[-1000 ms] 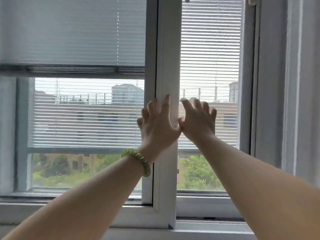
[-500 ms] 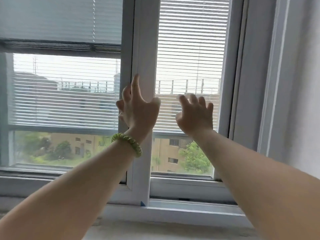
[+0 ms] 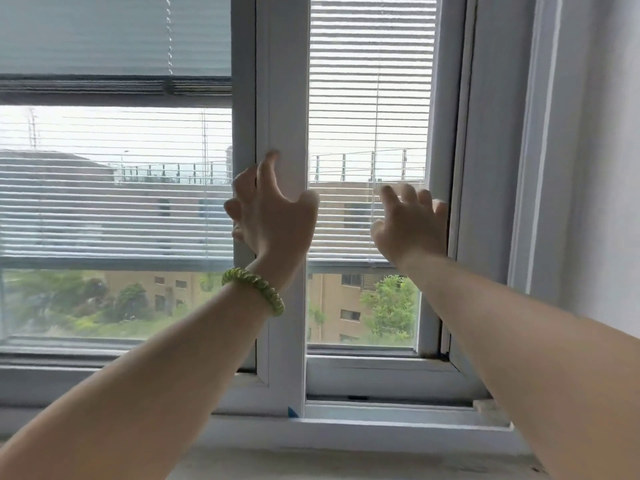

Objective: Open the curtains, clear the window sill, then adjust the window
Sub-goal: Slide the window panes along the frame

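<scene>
A white sliding window fills the view. My left hand (image 3: 273,216), with a green coil band on its wrist, is spread against the sash's vertical stile (image 3: 287,98) in the middle, fingers apart. Over the right pane (image 3: 367,306) my right hand (image 3: 410,225) is spread too, its fingers near the right frame (image 3: 443,133), gripping nothing. Slatted blinds (image 3: 370,81) hang inside the glass, lowered about two thirds of the way. The pale window sill (image 3: 346,462) runs along the bottom.
A white wall and the window surround (image 3: 540,168) stand at the right. The left pane (image 3: 104,299) has its own blind and a dark rail (image 3: 114,88) across it. Buildings and trees show outside.
My hands, close together a second ago, have come apart: the right hand has slid right toward the frame, and the sash stile now sits further right in the view.
</scene>
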### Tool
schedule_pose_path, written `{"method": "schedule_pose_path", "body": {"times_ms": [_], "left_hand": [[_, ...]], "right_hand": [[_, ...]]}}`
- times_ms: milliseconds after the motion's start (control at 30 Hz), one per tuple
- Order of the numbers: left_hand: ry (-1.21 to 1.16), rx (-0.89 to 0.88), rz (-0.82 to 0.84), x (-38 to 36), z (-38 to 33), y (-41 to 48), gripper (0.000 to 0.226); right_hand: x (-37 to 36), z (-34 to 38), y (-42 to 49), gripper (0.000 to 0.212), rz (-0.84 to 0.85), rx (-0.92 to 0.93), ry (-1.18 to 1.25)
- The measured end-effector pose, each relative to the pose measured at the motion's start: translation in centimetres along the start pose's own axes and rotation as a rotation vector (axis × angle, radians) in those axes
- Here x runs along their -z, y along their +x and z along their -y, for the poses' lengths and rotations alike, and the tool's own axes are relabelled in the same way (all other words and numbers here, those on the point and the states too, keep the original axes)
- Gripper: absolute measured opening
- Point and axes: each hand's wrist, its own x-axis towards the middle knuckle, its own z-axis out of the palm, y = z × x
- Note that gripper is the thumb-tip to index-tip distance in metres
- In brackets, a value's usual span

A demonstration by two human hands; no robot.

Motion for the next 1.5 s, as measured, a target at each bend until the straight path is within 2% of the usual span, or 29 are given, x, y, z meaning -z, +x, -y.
{"method": "schedule_pose_path", "body": {"times_ms": [567,833,1067,1200,1500], "left_hand": [[0.087,-0.138,0.305,-5.1,-4.9,-4.3,0.094],[-0.042,-0.153,0.521,-6.9,-8.1,-6.5,0.097],[-0.161,-0.125,0.694,-8.9,-10.5,-7.5,0.093],[-0.153,-0.144,0.682,-9.7,-10.6,-8.1,0.089],[-0.173,-0.161,0.694,-9.8,-10.3,-8.2,0.084]], "right_hand": [[2.5,-4.7,-1.0,0.045,-0.098,-0.073,-0.035],[4.1,-8.2,-1.8,0.053,-0.133,-0.111,-0.027],[5.0,-10.4,-2.3,0.047,-0.18,-0.069,-0.062],[4.8,-11.1,-2.2,0.049,-0.186,-0.015,-0.107],[4.5,-11.0,-2.2,0.044,-0.194,-0.042,-0.05]]}}
